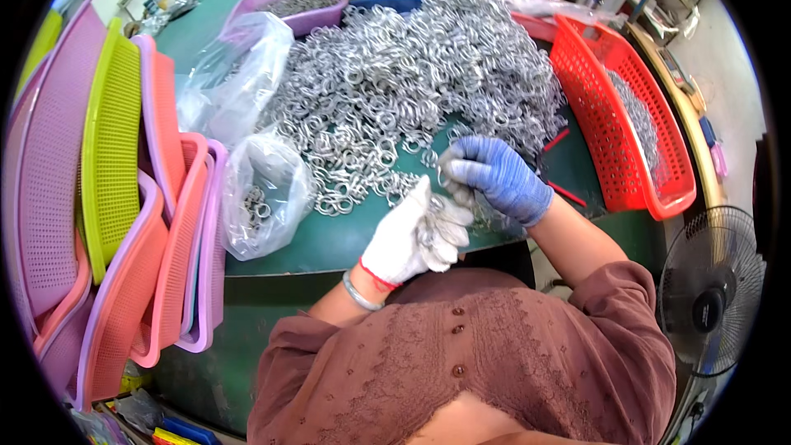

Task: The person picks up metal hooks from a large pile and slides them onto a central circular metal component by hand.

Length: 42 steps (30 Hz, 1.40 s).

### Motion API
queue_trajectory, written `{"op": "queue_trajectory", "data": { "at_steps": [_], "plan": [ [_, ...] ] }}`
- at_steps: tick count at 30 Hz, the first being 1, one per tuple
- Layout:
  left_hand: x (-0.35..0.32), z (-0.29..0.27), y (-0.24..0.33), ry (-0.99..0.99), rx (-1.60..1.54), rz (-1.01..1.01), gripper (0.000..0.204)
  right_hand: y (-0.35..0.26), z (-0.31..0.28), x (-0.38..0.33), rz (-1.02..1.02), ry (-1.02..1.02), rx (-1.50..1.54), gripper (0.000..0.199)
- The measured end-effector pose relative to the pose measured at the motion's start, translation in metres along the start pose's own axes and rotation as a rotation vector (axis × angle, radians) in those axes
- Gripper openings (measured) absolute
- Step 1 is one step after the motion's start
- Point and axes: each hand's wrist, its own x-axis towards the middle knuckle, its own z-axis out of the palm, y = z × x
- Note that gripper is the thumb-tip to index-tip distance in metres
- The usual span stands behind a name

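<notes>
We are noting the left hand (420, 235), white-gloved, reaching over the near edge of the green table (346, 241), and the right hand (494, 177), blue-gloved, leaning in from the right. The right fingertips are sitting just beyond the left fingers and close to them; whether they are touching, we cannot tell.

Key relation: loose metal rings (354, 166) are lying to the far left of both hands, the closest just beside the left thumb's tip. We are judging the left hand the nearer to this fringe; the right is standing close to the near side of the main heap of rings (412, 74). The rings being round, we are finding no long axis to note.

Grip, left: fingers are curling loosely, with grey metal showing between thumb and fingers; we cannot tell how many pieces or how firmly they are held. Grip, right: fingertips are bunching together, pointing left; we cannot tell a pinched ring from greyed glove fabric.

Hard to see: the back of the right glove is hiding its palm. On the left, the clear plastic bag (288, 185) is partly veiling the rings inside. On the right, the red basket (592, 107) is screening some of its metal contents behind its wall.
</notes>
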Motion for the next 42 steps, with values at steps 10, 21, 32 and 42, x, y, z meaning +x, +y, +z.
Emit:
{"op": "queue_trajectory", "data": {
  "at_steps": [10, 21, 32, 42],
  "plan": [
    [-0.002, -0.011, 0.005, -0.031, -0.097, -0.098, 0.068, -0.059, -0.007, 0.064, 0.109, -0.308, -0.495, 0.015],
    [-0.006, -0.004, 0.003, 0.172, 0.170, -0.021, 0.075, -0.169, -0.106, 0.249, -0.801, 0.153, -1.092, 0.017],
    [-0.010, -0.006, 0.006, 0.099, 0.150, -0.007, 0.073, -0.062, -0.016, 0.059, -0.275, -0.156, -0.612, 0.028],
    [-0.002, -0.001, 0.001, 0.188, 0.195, 0.083, 0.057, 0.020, 0.000, -0.004, -0.205, -0.183, -0.349, 0.034]
  ]
}}
